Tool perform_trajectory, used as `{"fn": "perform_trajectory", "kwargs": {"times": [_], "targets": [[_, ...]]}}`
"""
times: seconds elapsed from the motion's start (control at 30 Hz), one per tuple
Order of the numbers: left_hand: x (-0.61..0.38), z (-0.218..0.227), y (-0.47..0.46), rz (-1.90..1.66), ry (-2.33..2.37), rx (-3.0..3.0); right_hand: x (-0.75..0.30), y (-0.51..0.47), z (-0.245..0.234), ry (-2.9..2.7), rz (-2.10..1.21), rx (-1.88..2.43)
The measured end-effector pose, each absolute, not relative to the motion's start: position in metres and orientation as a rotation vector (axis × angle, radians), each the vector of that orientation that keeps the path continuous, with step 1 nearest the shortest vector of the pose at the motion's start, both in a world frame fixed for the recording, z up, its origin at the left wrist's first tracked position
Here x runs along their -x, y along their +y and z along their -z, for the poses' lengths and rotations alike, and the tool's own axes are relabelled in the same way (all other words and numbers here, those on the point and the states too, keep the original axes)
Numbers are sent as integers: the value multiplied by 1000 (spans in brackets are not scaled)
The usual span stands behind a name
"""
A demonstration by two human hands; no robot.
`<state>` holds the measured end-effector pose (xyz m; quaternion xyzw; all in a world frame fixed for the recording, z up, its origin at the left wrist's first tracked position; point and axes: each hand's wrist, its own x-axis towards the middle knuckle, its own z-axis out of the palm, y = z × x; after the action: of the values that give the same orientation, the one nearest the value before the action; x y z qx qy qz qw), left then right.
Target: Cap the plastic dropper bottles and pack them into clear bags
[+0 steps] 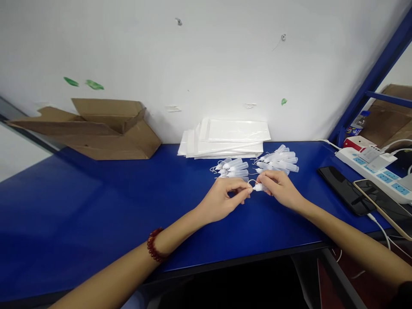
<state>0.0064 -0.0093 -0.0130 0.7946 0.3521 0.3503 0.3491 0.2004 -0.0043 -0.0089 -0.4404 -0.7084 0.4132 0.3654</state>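
My right hand [277, 185] is closed around a small translucent dropper bottle [259, 187], its white cap end pointing left. At that tip, my left hand [227, 195] pinches with thumb and forefinger; what lies between them is too small to make out. A thin loop of cord or tubing shows by the cap. Just beyond my hands lie two groups of similar bottles: a left pile [234, 166] and a right pile [279, 159], with thin curled strands at their left ends.
White flat packets [230, 137] are stacked against the wall. An open cardboard box [106, 137] stands at the back left. On the right lie a black phone [346, 189], a second phone [386, 206] and a white power strip [375, 171] with cables. The blue table [128, 201] ends at a front edge.
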Motion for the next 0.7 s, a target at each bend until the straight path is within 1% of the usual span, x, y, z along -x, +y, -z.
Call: {"fn": "perform_trajectory", "kwargs": {"times": [0.17,0.27,0.37,0.5,0.7], "targets": [[0,4,-3,-872,965,-2065,-205,1,5,-1833,-1040,1158],[12,-5,6,-921,1082,-2011,-215,10,1,-1755,-778,1186],[25,-15,13,-857,1216,-1980,-230,22,-2,-1771,-503,1239],[35,-26,18,-673,1291,-2018,-241,33,4,-2009,-273,1267],[39,-27,18,-449,1278,-2101,-235,32,20,-2389,-105,1254]]}}
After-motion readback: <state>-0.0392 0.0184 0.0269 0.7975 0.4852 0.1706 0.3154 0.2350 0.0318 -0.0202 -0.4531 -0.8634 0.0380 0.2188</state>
